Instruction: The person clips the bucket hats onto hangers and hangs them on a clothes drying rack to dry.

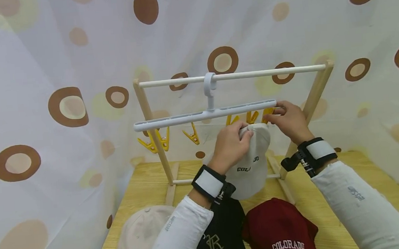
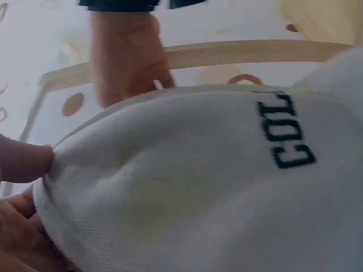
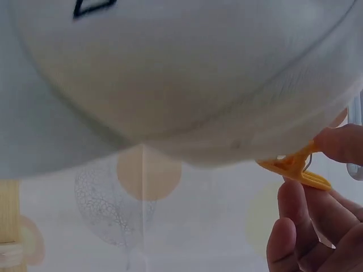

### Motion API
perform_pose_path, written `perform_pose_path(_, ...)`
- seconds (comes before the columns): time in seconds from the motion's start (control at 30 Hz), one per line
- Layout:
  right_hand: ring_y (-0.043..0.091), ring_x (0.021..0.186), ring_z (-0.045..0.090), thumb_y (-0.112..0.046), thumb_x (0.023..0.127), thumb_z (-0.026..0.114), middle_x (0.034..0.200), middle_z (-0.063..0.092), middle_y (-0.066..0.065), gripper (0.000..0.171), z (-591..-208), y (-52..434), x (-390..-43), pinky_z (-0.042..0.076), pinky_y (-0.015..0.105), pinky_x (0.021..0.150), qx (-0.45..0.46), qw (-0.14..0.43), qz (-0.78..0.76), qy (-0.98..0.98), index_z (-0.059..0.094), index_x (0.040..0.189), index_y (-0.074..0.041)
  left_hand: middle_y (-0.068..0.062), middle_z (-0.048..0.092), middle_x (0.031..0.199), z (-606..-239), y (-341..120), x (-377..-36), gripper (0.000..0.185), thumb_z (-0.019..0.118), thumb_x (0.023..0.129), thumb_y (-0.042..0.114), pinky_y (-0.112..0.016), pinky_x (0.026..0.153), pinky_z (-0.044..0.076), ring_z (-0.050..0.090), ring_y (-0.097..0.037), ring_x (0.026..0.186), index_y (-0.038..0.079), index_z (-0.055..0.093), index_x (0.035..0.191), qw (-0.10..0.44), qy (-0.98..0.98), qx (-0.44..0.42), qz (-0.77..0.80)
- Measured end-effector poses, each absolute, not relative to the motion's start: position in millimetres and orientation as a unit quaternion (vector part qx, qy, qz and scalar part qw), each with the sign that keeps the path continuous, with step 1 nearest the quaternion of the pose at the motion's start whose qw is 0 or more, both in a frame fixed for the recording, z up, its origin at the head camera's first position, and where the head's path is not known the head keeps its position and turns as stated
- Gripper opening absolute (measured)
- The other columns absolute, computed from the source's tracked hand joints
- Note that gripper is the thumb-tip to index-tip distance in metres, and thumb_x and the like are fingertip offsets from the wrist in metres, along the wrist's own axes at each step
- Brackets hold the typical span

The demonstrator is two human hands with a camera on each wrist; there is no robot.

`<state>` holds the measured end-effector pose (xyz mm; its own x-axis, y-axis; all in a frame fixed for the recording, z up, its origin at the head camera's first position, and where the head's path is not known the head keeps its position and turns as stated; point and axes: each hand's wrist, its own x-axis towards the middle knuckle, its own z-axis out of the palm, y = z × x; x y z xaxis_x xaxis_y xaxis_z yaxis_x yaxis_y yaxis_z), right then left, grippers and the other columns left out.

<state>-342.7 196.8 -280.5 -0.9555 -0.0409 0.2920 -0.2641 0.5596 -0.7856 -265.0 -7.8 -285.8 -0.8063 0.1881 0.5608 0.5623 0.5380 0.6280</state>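
Note:
A white baseball cap (image 1: 249, 181) with dark lettering hangs crown up below the right half of a pale hanger (image 1: 178, 120). My left hand (image 1: 230, 147) pinches the cap's edge between thumb and fingers, as the left wrist view also shows on the cap fabric (image 2: 170, 170). At the hanger's right end, my right hand (image 1: 290, 122) holds a yellow clip (image 3: 295, 168) between thumb and fingers. In the right wrist view the clip's tip meets the cap's edge; whether it grips the fabric I cannot tell. Other yellow clips (image 1: 192, 135) dangle along the hanger.
The hanger hooks over the white bar (image 1: 269, 72) of a wooden rack (image 1: 314, 92) on a wooden table (image 1: 345, 191). In front lie a beige cap (image 1: 141, 230), a black cap (image 1: 228, 224) and a dark red cap (image 1: 281, 223). A dotted curtain (image 1: 85, 63) stands behind.

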Motion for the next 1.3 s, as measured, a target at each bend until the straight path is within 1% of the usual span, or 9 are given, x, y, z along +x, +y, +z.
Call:
perform_pose_path(0.17,0.01,0.091,0.061,-0.038,0.095,0.064,0.125,0.068,0.022,0.056,-281,198,-342,0.049,0.043,0.093,0.087,0.128,0.458,-0.875,0.055,0.139,-0.004,-0.009,0.073,0.091,-306,3,-276,0.02,0.059,0.097,0.021,-0.017,0.06,0.044,0.063,-0.014,0.072,0.007,0.069,0.106,0.231,-0.843,-0.193,-0.446)
perform_pose_path(0.3,0.004,0.085,0.059,-0.037,0.096,0.063,0.121,0.068,0.023,0.056,-280,199,-341,0.048,0.036,0.088,0.087,0.141,0.458,-0.874,0.054,0.141,-0.006,-0.01,0.074,0.094,-322,10,-283,0.022,0.061,0.096,0.022,-0.017,0.061,0.045,0.063,-0.015,0.072,0.006,0.07,0.11,0.226,-0.836,-0.179,-0.466)
perform_pose_path(0.5,0.022,0.099,0.064,-0.036,0.096,0.063,0.119,0.068,0.023,0.053,-280,198,-341,0.045,0.031,0.082,0.086,0.174,0.448,-0.873,0.056,0.14,-0.006,-0.009,0.074,0.092,-337,14,-300,0.024,0.064,0.095,0.029,-0.018,0.062,0.047,0.063,-0.014,0.071,0.008,0.072,0.103,0.2,-0.838,-0.162,-0.481)
perform_pose_path(0.63,0.033,0.106,0.067,-0.034,0.096,0.064,0.118,0.069,0.022,0.049,-280,197,-339,0.047,0.031,0.08,0.087,0.201,0.43,-0.876,0.059,0.136,-0.007,-0.007,0.073,0.11,-345,10,-316,0.027,0.063,0.097,0.031,-0.026,0.081,0.051,0.065,-0.016,0.092,0.011,0.073,0.112,0.125,-0.826,-0.175,-0.521)
perform_pose_path(0.77,0.032,0.105,0.066,-0.033,0.097,0.063,0.12,0.068,0.019,0.045,-279,197,-336,0.046,0.029,0.077,0.087,0.201,0.419,-0.881,0.062,0.134,-0.008,-0.008,0.068,0.126,-351,3,-333,0.029,0.061,0.098,0.028,-0.036,0.1,0.048,0.06,-0.022,0.115,0.01,0.069,0.12,0.048,-0.8,-0.182,-0.57)
perform_pose_path(0.9,0.033,0.106,0.064,-0.03,0.096,0.064,0.12,0.067,0.02,0.045,-278,196,-333,0.049,0.034,0.079,0.078,0.194,0.418,-0.884,0.061,0.134,-0.007,-0.007,0.065,0.127,-350,-5,-346,0.03,0.06,0.099,0.027,-0.035,0.1,0.045,0.056,-0.019,0.115,0.01,0.066,0.122,0.013,-0.794,-0.174,-0.582)
perform_pose_path(1.0,0.037,0.109,0.063,-0.028,0.097,0.064,0.12,0.067,0.022,0.045,-280,195,-332,0.052,0.044,0.085,0.073,0.19,0.414,-0.887,0.059,0.135,-0.005,-0.008,0.062,0.125,-347,-10,-352,0.027,0.059,0.1,0.023,-0.032,0.099,0.042,0.053,-0.017,0.111,0.007,0.065,0.12,-0.008,-0.786,-0.198,-0.586)
perform_pose_path(1.13,0.04,0.116,0.062,-0.027,0.097,0.063,0.123,0.066,0.024,0.046,-285,192,-332,0.052,0.053,0.094,0.078,0.169,0.412,-0.892,0.057,0.136,-0.003,-0.012,0.061,0.132,-341,-13,-353,0.025,0.057,0.1,0.015,-0.036,0.109,0.04,0.054,-0.021,0.125,0.002,0.063,0.121,-0.026,-0.778,-0.241,-0.58)
perform_pose_path(1.3,0.038,0.118,0.062,-0.027,0.097,0.064,0.124,0.067,0.022,0.046,-285,192,-332,0.05,0.052,0.097,0.078,0.142,0.431,-0.888,0.056,0.136,-0.003,-0.014,0.051,0.147,-336,-12,-362,0.033,0.054,0.102,0.016,-0.043,0.115,0.035,0.043,-0.029,0.142,0.004,0.054,0.133,-0.071,-0.791,-0.274,-0.542)
